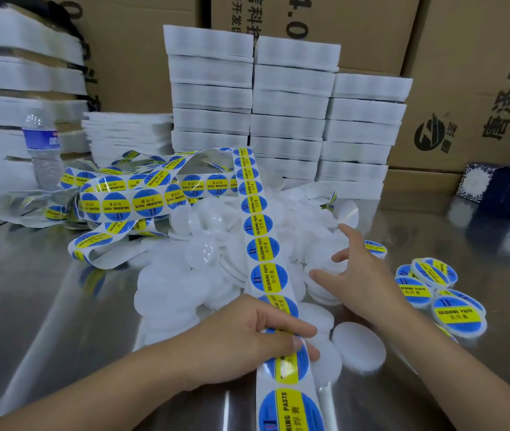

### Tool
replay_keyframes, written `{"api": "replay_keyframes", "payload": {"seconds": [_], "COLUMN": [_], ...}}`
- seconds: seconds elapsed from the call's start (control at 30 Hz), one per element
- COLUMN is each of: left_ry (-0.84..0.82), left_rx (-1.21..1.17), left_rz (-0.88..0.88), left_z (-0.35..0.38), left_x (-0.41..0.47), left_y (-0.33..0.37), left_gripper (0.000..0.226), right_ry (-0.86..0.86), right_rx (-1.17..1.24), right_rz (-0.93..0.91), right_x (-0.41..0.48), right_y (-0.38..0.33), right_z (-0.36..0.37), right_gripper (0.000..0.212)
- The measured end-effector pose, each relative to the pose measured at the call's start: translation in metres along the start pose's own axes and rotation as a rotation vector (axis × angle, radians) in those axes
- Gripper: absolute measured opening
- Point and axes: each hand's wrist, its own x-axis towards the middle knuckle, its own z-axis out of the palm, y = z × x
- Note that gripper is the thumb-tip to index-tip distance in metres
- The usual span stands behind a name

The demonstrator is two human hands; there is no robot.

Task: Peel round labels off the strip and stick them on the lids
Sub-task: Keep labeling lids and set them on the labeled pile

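Grips the strip with the left hand, low in the middle of the view: fingers curled over the strip's upper face, thumb laid across a blue-and-yellow label just below them. Has the strip running from the bottom edge through that hand, up across the heap of plain white lids to a high bend in front of the white stacks, then off to the left in loose tangled coils near a bottle. Reaches the right hand over the right side of the heap, fingers straight and spread, holding nothing; cannot tell whether the fingertips touch the lids beneath. Shows, just right of that hand, a cluster of labelled lids, blue and yellow faces up, overlapping one another on the steel table and well apart from the left hand. Shows a lone lid, bare and flat on the table, under the right forearm and near the strip. Faces rows of the white stacks behind the heap, more of them at far left, with cardboard boxes printed in black behind everything. Catches a patterned box, blue and white, at the right edge of the table.
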Motion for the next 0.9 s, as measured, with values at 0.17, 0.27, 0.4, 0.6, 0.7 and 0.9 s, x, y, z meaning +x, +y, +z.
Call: {"api": "replay_keyframes", "payload": {"seconds": [0.17,0.27,0.4,0.6,0.7,0.9], "left_ry": [0.220,0.340,0.425,0.454,0.462,0.432], "left_rx": [-0.104,-0.257,-0.351,-0.429,-0.393,-0.356], "left_rz": [-0.034,-0.064,-0.113,-0.076,-0.068,-0.005], "left_z": [0.001,0.000,-0.004,-0.009,-0.009,-0.010], "left_x": [0.006,0.007,0.011,0.011,0.011,0.008], "left_y": [-0.002,0.000,0.001,0.001,-0.002,0.000], "left_gripper": [0.045,0.040,0.015,0.024,0.018,0.038], "right_ry": [0.129,0.169,0.084,-0.002,-0.001,0.185], "right_rx": [0.122,0.296,0.489,0.415,0.367,0.495], "right_rz": [-0.112,-0.232,-0.396,-0.592,-0.634,-0.605], "right_x": [-0.005,-0.012,-0.028,-0.039,-0.038,-0.039], "right_y": [-0.007,-0.019,-0.032,-0.038,-0.036,-0.043], "right_z": [-0.004,-0.005,-0.005,0.001,0.002,-0.008], "right_gripper": [0.093,0.093,0.090,0.095,0.094,0.043]}}
